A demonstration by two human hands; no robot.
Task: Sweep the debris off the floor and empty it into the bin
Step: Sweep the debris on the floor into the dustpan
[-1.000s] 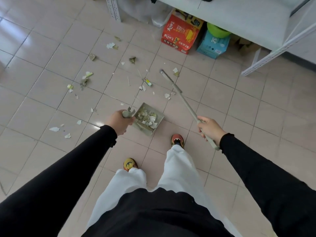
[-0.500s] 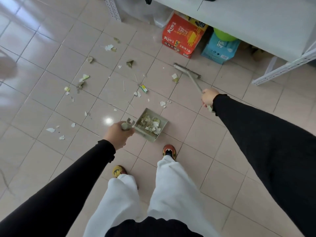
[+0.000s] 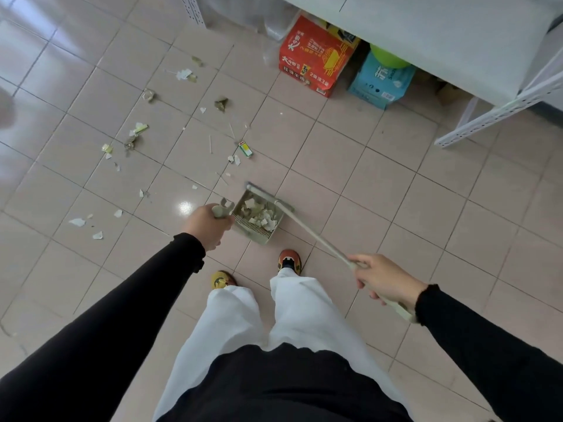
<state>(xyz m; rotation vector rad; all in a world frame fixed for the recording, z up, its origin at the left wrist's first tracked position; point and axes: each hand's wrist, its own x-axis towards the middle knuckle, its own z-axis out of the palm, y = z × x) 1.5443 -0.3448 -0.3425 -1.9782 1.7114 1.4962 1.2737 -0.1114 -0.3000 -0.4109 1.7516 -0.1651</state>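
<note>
Head view: back from beside the red box (image 3: pixel 313 56) to the far lip of the dustpan (image 3: pixel 255 232) with the broom (image 3: pixel 313 236) head since half a second ago. Left grip (image 3: pixel 210 225) clamped round the dustpan handle, right grip (image 3: pixel 384 278) clamped round the broom handle. Debris (image 3: pixel 137 132) partly heaped in the pan, mostly strewn over the floor (image 3: pixel 365 178) ahead and left. Press the pan lip flat on the tiles, draw short low strokes into it, then shift left. No bin in sight.
</note>
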